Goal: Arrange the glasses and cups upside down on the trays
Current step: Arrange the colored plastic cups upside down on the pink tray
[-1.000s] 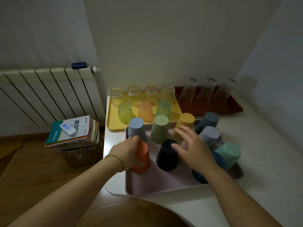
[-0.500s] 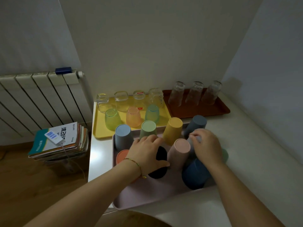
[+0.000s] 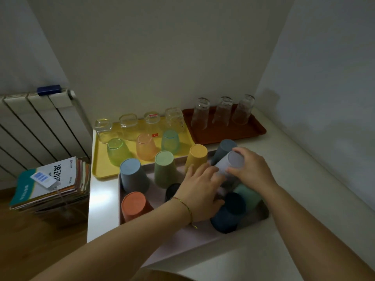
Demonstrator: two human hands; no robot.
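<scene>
Moved since 0.5 s ago: left hand (image 3: pixel 199 191), off the black cup (image 3: pixel 171 191) and over to the right; also the lavender cup (image 3: pixel 233 160), now raised and tipped, base toward cam. Upper left of frame: radiator (image 3: pixel 34 126). Below it, stack of books (image 3: pixel 48 185) w/ a white tag on top. Left-centre: yellow tray (image 3: pixel 99 165), four clear glasses (image 3: pixel 103 130) in the back row, then green glass (image 3: pixel 117 151), peach glass (image 3: pixel 146 147) and teal glass (image 3: pixel 170 141) in front, all upside down. Lower centre: pink tray (image 3: pixel 182 236) w/ blue cup (image 3: pixel 133 175), orange cup (image 3: pixel 135 205), green cup (image 3: pixel 164 169) and yellow cup (image 3: pixel 196 157) inverted; black cup half hidden behind the left hand. Left fingers straight, close together, tips at the lavender cup's lower wall. Right of centre: right hand (image 3: pixel 250 169), fingers & thumb curled round the lavender cup, held tilted over the pink tray, just in front of the slate cup (image 3: pixel 224 149). Below: mint cup (image 3: pixel 247 196) and navy cup (image 3: pixel 229 213), both tilted, close together. Upper right: brown tray (image 3: pixel 233 134) w/ three tall glasses (image 3: pixel 200 113) upside down in a row.
</scene>
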